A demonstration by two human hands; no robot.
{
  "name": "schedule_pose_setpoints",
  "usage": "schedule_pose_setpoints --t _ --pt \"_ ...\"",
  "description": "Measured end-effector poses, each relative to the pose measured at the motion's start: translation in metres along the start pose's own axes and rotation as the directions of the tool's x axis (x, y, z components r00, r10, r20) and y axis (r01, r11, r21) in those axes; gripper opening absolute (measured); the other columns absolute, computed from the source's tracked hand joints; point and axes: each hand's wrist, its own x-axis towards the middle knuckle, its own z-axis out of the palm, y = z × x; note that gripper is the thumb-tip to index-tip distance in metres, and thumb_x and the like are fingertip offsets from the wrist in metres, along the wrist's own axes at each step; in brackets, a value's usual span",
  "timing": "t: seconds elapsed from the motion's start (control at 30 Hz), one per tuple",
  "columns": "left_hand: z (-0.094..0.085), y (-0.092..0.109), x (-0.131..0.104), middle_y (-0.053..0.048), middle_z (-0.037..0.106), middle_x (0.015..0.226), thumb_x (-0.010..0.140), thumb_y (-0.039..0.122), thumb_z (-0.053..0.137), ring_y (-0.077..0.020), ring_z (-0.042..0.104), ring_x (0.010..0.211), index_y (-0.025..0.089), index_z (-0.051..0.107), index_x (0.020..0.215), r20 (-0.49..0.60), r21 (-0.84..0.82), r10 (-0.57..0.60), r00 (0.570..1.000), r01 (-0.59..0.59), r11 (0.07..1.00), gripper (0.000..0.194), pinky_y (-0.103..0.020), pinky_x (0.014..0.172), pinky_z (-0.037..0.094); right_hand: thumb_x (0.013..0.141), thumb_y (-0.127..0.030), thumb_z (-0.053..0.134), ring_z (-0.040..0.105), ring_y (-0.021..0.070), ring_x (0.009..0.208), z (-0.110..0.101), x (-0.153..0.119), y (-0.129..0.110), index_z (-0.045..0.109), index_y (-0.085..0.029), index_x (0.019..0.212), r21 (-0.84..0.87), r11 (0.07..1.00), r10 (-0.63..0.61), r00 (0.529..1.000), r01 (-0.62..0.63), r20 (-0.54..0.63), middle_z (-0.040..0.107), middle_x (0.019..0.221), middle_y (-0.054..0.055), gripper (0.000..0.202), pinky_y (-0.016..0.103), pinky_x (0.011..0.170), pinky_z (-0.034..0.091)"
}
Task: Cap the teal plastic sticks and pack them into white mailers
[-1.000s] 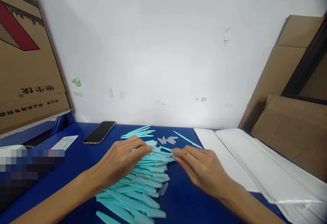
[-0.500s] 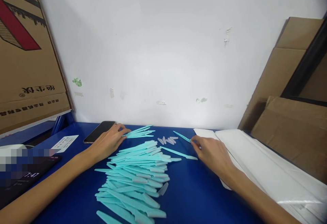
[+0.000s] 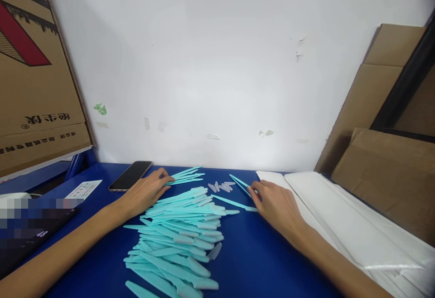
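Note:
Several turquoise eyebrow razors (image 3: 186, 176) fan out from the fingertips of my left hand (image 3: 149, 191), which is closed on their near ends at the back of the table. My right hand (image 3: 272, 200) pinches turquoise eyebrow razors (image 3: 239, 181) between thumb and fingers; two thin tips show, spread in a narrow V. Just below, another eyebrow razor (image 3: 231, 202) lies with its end close to the right fingers. Between the hands rests a small group of clear blade caps (image 3: 222, 186). A large heap of capped eyebrow razors (image 3: 176, 243) covers the table's middle, nearer to me.
A loose clear cap (image 3: 215, 251) sits beside the heap. Behind my left wrist is a phone (image 3: 131, 176), with a printed card (image 3: 83, 191) and a lit dark screen (image 3: 37, 239) further left. White plastic sheets (image 3: 326, 207) lie right; cardboard (image 3: 387, 175) leans behind them. A wall closes the back.
My right hand has shifted slightly left and a second thin razor tip now shows at its fingers. The left hand stays at its bunch. The whole view has drifted slightly.

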Motion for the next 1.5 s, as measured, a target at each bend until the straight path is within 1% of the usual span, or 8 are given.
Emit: schedule_pose_setpoints --t 0.13,0.23,0.4,0.53,0.73,0.83,1.23,1.5 --pt "0.002 -0.002 0.001 -0.009 0.061 0.107 0.105 0.04 0.032 -0.0201 0.063 0.084 0.022 0.066 0.121 0.012 -0.009 0.001 1.0 -0.001 1.0 0.041 -0.027 0.062 0.047 0.106 -0.037 0.038 0.066 0.0252 0.107 -0.004 0.0 -0.013 0.068 -0.022 0.119 0.105 0.983 -0.155 0.988 0.153 0.015 0.073 0.114 0.009 0.035 0.037 0.085 0.054" --pt "0.001 -0.002 0.001 -0.009 0.062 0.107 0.105 0.038 0.032 -0.0203 0.064 0.083 0.023 0.066 0.121 0.028 -0.011 -0.001 1.0 0.001 1.0 0.041 -0.028 0.064 0.048 0.108 -0.041 0.031 0.053 0.0198 0.133 -0.007 -0.002 -0.018 0.049 -0.031 0.145 0.246 0.938 -0.272 0.959 0.245 0.081 0.061 0.143 0.001 0.042 0.038 0.11 0.043" --pt "-0.002 0.0 0.002 -0.008 0.063 0.108 0.104 0.034 0.032 -0.0191 0.064 0.079 0.023 0.066 0.12 0.054 -0.01 -0.005 0.999 0.005 1.0 0.039 -0.027 0.06 0.045 0.108 -0.05 0.026 0.026 0.0231 0.152 -0.004 -0.005 -0.021 0.027 -0.036 0.158 0.453 0.877 -0.312 0.907 0.161 0.282 0.037 0.162 -0.003 0.052 0.051 0.124 0.022" --pt "-0.003 0.001 0.002 -0.007 0.063 0.109 0.103 0.031 0.033 -0.0188 0.063 0.079 0.024 0.068 0.111 0.065 0.002 -0.003 0.998 0.003 1.0 0.036 -0.027 0.061 0.043 0.107 -0.052 0.027 0.027 0.0232 0.151 -0.002 -0.005 -0.02 0.028 -0.036 0.158 0.46 0.872 -0.328 0.899 0.169 0.291 0.04 0.16 -0.002 0.053 0.052 0.123 0.021" --pt "0.0 -0.002 0.002 -0.007 0.065 0.107 0.103 0.031 0.037 -0.0216 0.066 0.086 0.022 0.066 0.117 0.074 0.017 -0.028 0.997 0.027 0.999 0.033 -0.029 0.066 0.045 0.108 -0.039 0.036 0.054 0.0246 0.131 -0.008 -0.004 -0.02 0.053 -0.027 0.143 0.382 0.886 -0.346 0.924 0.265 0.162 0.065 0.137 0.006 0.041 0.047 0.112 0.036" --pt "0.002 -0.003 0.003 -0.007 0.066 0.105 0.103 0.031 0.037 -0.0217 0.067 0.086 0.022 0.066 0.117 0.07 0.023 -0.041 0.997 0.04 0.999 0.034 -0.029 0.069 0.047 0.108 -0.031 0.037 0.062 0.0234 0.117 -0.007 -0.003 -0.02 0.062 -0.025 0.134 0.36 0.883 -0.362 0.925 0.3 0.116 0.072 0.124 0.005 0.036 0.045 0.104 0.041" --pt "-0.002 0.004 0.002 -0.007 0.06 0.105 0.106 0.036 0.031 -0.0168 0.059 0.076 0.025 0.068 0.119 0.059 0.071 -0.013 0.998 0.009 0.997 0.041 -0.025 0.06 0.04 0.108 -0.028 0.036 0.062 0.0224 0.118 0.0 -0.003 -0.018 0.067 -0.025 0.127 0.372 0.866 -0.396 0.913 0.335 0.1 0.072 0.127 0.002 0.036 0.041 0.103 0.04" --pt "-0.004 0.006 0.002 -0.007 0.059 0.107 0.107 0.036 0.032 -0.0168 0.058 0.076 0.023 0.071 0.111 0.05 0.09 -0.004 0.999 -0.001 0.996 0.041 -0.027 0.061 0.04 0.106 -0.022 0.042 0.07 0.0206 0.099 0.0 -0.001 -0.017 0.073 -0.025 0.102 0.329 0.881 -0.382 0.921 0.341 0.069 0.079 0.104 0.002 0.032 0.039 0.095 0.042"
